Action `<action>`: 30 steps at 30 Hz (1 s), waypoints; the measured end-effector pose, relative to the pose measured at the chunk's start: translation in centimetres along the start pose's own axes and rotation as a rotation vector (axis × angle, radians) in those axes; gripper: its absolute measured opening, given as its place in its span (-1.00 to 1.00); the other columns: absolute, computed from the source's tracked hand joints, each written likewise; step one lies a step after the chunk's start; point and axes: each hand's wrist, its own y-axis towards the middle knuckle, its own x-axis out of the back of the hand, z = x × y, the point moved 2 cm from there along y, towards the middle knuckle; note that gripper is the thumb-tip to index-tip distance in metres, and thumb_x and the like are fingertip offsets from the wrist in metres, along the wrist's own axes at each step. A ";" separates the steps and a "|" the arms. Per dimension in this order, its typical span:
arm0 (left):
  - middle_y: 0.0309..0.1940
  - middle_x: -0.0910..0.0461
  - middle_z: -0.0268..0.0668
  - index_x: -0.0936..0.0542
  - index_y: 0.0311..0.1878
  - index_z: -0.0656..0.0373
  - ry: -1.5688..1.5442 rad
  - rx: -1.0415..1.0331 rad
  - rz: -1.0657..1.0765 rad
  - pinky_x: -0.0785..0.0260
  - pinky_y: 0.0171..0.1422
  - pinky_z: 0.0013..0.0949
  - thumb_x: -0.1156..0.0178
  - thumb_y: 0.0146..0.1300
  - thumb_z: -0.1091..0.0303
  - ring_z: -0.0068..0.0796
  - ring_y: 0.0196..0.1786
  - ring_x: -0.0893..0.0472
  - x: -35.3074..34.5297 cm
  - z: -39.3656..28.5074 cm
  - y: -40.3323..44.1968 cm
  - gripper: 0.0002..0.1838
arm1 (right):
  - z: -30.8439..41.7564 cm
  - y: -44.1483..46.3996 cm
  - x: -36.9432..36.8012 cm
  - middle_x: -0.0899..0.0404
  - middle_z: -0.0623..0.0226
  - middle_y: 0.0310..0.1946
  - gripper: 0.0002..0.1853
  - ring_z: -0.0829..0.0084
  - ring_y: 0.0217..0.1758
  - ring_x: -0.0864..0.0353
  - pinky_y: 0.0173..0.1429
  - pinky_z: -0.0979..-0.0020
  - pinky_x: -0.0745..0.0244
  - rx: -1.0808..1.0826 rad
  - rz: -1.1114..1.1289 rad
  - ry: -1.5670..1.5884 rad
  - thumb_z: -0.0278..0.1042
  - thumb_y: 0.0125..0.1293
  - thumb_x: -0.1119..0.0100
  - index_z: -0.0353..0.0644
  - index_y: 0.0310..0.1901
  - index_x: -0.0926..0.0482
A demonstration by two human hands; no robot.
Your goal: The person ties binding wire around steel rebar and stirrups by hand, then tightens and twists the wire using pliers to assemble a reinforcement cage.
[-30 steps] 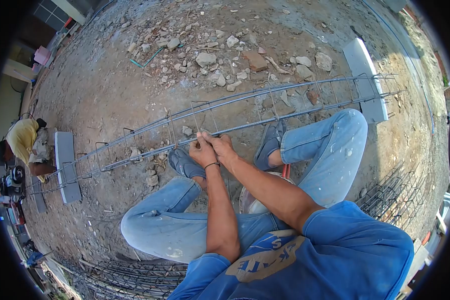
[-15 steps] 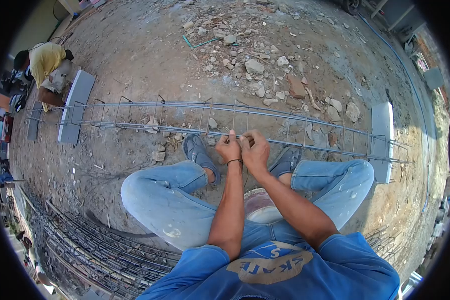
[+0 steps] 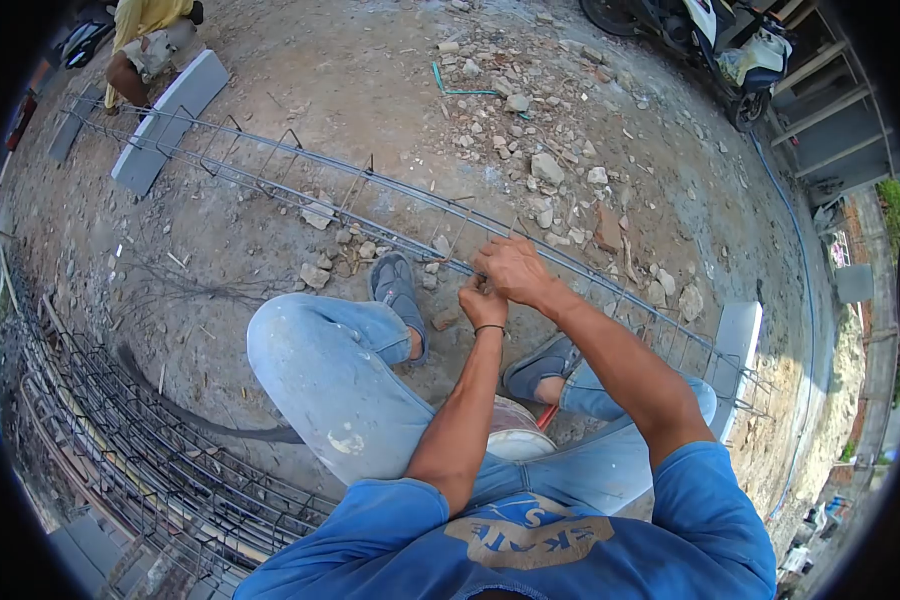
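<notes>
A long cage of steel bars and stirrups (image 3: 410,245) runs slantwise from upper left to lower right, in front of my feet. My left hand (image 3: 483,300) is closed at the near bars, its fingertips pinched beside a stirrup; what they hold is too small to make out. Just above it and touching it, my right hand (image 3: 513,270) is bent over the bars with its fingers curled. The palm side of my right hand is hidden. Light grey blocks lie under the cage at the left (image 3: 170,125) and at the right (image 3: 738,365).
A co-worker in yellow (image 3: 145,40) crouches at the cage's far left end. Stacked steel cages (image 3: 160,450) lie at lower left. Rubble (image 3: 547,168) covers ground beyond the cage. A motorbike (image 3: 740,60) stands upper right. A bucket (image 3: 515,425) sits between my legs.
The view has turned, so the cage now slopes down to the right. My right hand has moved from beside my left hand to above it, over the bars.
</notes>
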 end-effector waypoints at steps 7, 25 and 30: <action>-0.66 -0.56 -0.25 -0.56 -0.59 0.36 0.166 0.093 0.112 -0.30 -0.43 -0.27 -0.37 0.23 0.36 -0.52 -0.53 -0.51 0.8 -0.7 0.3 -0.66 | -2.1 -3.3 0.6 -0.68 -0.10 -0.31 -0.75 -0.12 -0.17 -0.68 -0.01 -0.06 -0.52 -0.461 -0.061 0.326 -0.37 0.23 -0.06 -0.23 -0.17 -0.69; -0.65 -0.52 -0.35 -0.61 -0.52 0.29 0.189 0.374 0.431 -0.17 -0.61 -0.33 -0.47 0.21 0.18 -0.54 -0.66 -0.40 1.8 2.6 3.8 -0.62 | 5.0 -9.0 -5.7 -0.73 0.01 -0.27 -0.77 0.13 -0.19 -0.73 -0.05 0.23 -0.55 -1.019 -0.581 0.958 -0.43 0.24 -0.19 -0.23 -0.13 -0.75; -0.67 -0.52 -0.32 -0.60 -0.57 0.32 0.263 0.437 0.551 -0.12 -0.62 -0.24 -0.51 0.16 0.19 -0.46 -0.72 -0.35 1.8 1.9 5.1 -0.59 | 5.9 -9.0 -8.1 -0.71 -0.05 -0.18 -0.74 0.01 -0.09 -0.73 0.05 0.18 -0.56 -1.005 -0.659 0.934 -0.43 0.25 -0.13 -0.20 -0.08 -0.74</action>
